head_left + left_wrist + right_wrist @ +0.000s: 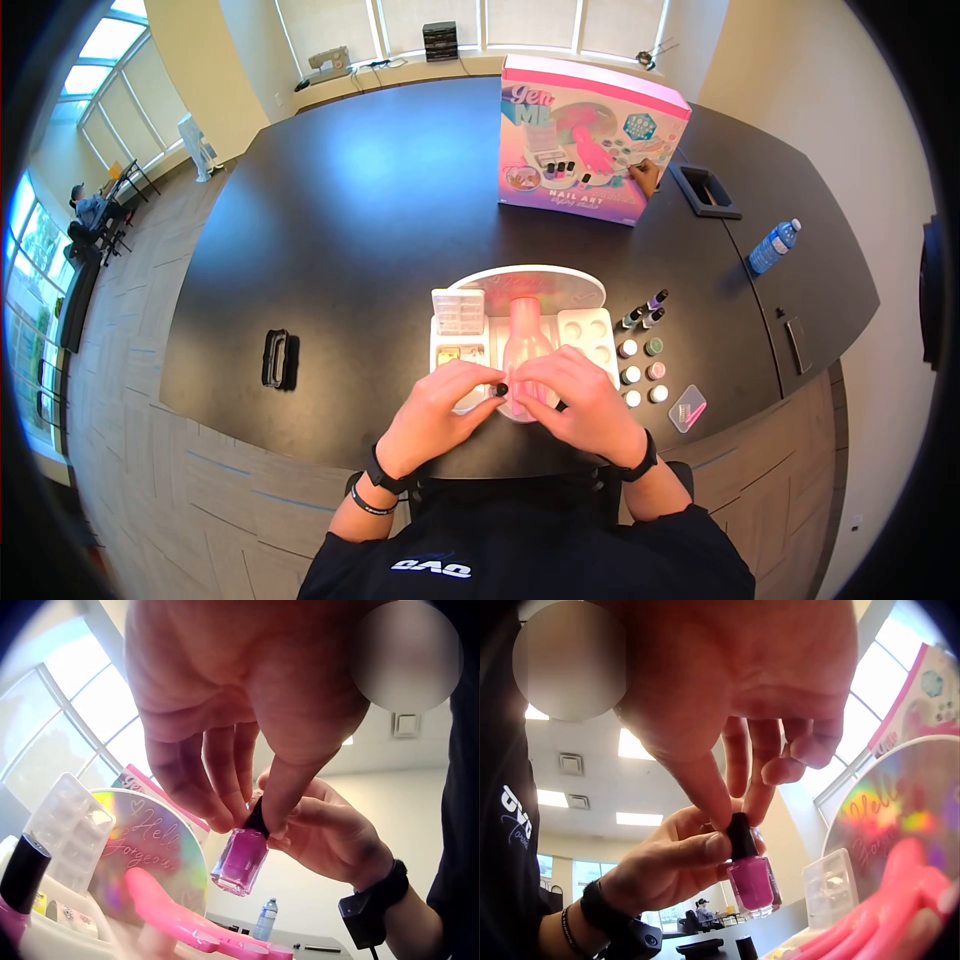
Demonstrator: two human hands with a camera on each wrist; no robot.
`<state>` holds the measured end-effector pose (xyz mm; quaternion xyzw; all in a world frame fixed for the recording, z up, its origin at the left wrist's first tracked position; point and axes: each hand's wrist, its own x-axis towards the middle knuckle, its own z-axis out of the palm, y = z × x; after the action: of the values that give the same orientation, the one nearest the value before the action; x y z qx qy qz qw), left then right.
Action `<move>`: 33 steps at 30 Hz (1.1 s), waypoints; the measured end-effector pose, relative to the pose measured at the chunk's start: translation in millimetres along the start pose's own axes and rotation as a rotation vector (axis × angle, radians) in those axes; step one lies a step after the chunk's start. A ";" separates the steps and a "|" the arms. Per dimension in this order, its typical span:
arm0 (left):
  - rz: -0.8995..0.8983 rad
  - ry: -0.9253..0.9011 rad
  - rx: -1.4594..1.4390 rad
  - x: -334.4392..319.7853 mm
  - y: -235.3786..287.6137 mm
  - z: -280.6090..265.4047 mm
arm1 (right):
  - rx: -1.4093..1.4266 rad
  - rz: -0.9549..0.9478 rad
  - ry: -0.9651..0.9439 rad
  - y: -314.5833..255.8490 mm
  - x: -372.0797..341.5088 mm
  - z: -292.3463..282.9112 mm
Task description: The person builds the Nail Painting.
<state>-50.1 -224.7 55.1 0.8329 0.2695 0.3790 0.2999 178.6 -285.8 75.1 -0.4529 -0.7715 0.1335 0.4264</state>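
Observation:
My left hand (438, 408) and right hand (585, 405) meet close in front of me over the near edge of a white nail art station. Between them hangs a nail polish bottle (240, 861) of magenta polish, upright and slightly tilted, with a black cap (741, 834). Thumb and fingertips of each hand pinch it at the cap. Behind the bottle lies a pink plastic model hand (176, 911), with a shiny round-topped backboard (146, 851) lettered "Hello Gorgeous". A second black-capped polish bottle (24, 877) shows at the station's side in the left wrist view.
Several small polish bottles (656, 299) and round jars (630, 374) stand right of the station, near a small clear tray (687, 409) with a pink tool. Farther back are a nail art box (590, 140) and a water bottle (775, 246). A black frame-shaped object (275, 359) lies left.

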 end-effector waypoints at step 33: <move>-0.187 -0.122 0.219 -21.9 -52.4 -19.1 | -0.355 0.423 0.327 100.2 -47.4 -97.9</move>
<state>-89.3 -198.5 18.2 0.8535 0.3666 0.2664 0.2571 324.1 -286.4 49.2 -0.6860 -0.5928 0.0082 0.4219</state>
